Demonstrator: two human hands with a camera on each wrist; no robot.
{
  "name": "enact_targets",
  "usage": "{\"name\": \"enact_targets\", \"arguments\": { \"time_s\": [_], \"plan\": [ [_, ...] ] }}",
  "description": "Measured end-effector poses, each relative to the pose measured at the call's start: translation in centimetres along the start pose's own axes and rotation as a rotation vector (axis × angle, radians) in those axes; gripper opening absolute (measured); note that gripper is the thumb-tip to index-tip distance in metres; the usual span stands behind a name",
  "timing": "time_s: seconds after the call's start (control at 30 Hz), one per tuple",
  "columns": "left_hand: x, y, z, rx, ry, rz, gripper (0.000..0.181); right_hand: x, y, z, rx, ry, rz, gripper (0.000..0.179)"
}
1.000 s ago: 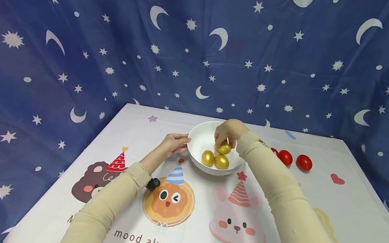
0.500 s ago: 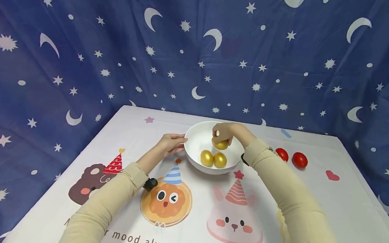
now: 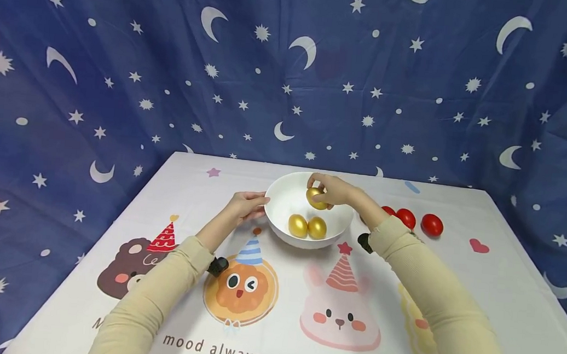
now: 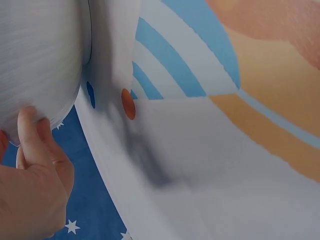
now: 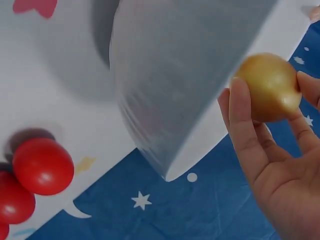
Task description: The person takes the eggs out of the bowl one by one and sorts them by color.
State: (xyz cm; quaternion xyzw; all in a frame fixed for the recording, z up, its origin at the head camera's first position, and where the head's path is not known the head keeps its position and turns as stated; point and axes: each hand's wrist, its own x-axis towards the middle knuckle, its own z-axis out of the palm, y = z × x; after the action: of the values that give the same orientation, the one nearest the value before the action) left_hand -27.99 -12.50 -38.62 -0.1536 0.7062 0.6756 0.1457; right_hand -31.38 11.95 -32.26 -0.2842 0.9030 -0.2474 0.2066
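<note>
A white bowl (image 3: 282,196) stands on the table toward the back. My left hand (image 3: 247,204) grips its left side, thumb at the rim and fingers against the outer wall; in the left wrist view those fingers (image 4: 34,137) press the bowl's outside. Over the bowl's back right part, my right hand (image 3: 333,190) holds a golden egg (image 3: 315,199) between thumb and fingers. The right wrist view has this egg (image 5: 270,87) raised by the rim. Two more golden eggs, one left (image 3: 297,225) and one right (image 3: 316,228), lie side by side in the bowl.
To the right of the bowl lie red eggs (image 3: 432,225), partly behind the right forearm; several show in the right wrist view. The white tablecloth (image 3: 251,350) carries printed cartoon figures. A blue curtain (image 3: 252,65) with moons and stars hangs behind the table.
My right hand has raised the golden egg from among the others, up toward the bowl's back rim. The left hand keeps its grip on the bowl. The head view has shifted slightly.
</note>
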Motion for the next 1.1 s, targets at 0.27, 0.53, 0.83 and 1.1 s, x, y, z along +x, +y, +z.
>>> {"name": "enact_targets", "arguments": {
  "time_s": [0.27,0.53,0.83,1.1],
  "plan": [
    [0.0,0.4,0.1,-0.009,0.013,-0.007,0.044,-1.3,-0.1,0.7,0.042,0.159,-0.061,0.028],
    [-0.2,0.1,-0.1,-0.004,-0.005,0.009,0.043,-2.6,-0.6,2.0,0.121,0.384,0.007,0.031],
    [-0.2,-0.2,0.1,-0.005,0.0,-0.007,0.042,-5.1,-0.4,2.7,0.19,0.47,-0.001,0.03],
    [-0.1,-0.1,0.2,-0.012,0.007,-0.006,0.043,-7.8,0.2,2.4,0.179,0.495,0.039,0.033]
  ]
}}
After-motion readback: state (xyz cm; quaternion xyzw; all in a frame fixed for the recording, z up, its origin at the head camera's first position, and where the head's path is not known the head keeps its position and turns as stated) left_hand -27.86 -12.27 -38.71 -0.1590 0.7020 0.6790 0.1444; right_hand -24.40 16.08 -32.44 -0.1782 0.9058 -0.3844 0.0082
